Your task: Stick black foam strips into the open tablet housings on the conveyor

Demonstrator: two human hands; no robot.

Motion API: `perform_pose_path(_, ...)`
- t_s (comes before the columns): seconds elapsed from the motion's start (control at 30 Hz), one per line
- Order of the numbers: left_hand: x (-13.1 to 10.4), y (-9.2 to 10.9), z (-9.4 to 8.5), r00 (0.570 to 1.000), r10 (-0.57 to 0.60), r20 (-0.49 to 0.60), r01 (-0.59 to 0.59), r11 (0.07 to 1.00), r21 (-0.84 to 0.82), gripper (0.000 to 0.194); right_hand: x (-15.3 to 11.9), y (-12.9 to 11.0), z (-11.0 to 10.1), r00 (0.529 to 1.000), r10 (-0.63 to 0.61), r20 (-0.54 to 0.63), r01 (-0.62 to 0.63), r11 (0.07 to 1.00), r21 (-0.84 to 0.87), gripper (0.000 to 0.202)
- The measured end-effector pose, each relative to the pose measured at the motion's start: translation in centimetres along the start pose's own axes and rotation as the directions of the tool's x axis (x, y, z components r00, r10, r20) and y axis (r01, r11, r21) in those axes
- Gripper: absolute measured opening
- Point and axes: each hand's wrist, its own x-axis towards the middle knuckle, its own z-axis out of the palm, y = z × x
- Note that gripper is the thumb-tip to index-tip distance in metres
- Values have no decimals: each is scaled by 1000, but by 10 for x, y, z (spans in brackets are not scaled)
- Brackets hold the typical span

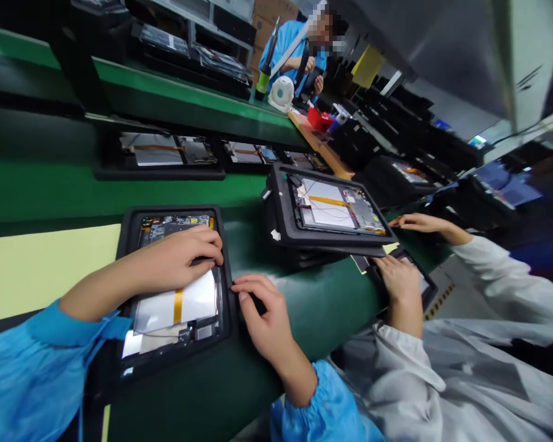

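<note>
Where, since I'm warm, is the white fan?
In the head view, the white fan stands at top centre, right of a green and black tool, before a person in blue.

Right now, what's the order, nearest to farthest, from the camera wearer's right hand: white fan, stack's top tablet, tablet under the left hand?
1. Tablet under the left hand: right beside the right hand, to its left.
2. Stack's top tablet: ahead and to the right.
3. White fan: far ahead, at the back.
</note>
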Motion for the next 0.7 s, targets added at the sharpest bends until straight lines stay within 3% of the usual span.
perform_pose_path(0.23,0,14,-6,995,-28,100,19,995,95,27,0,-5,-6,995,54,80,-56,998,19,25)
perform_pose_path(0.7,-3,10,-14,972,-111,207,130,989,-76,25,6,-7,-3,994,41,102,-30,994,-108,23)
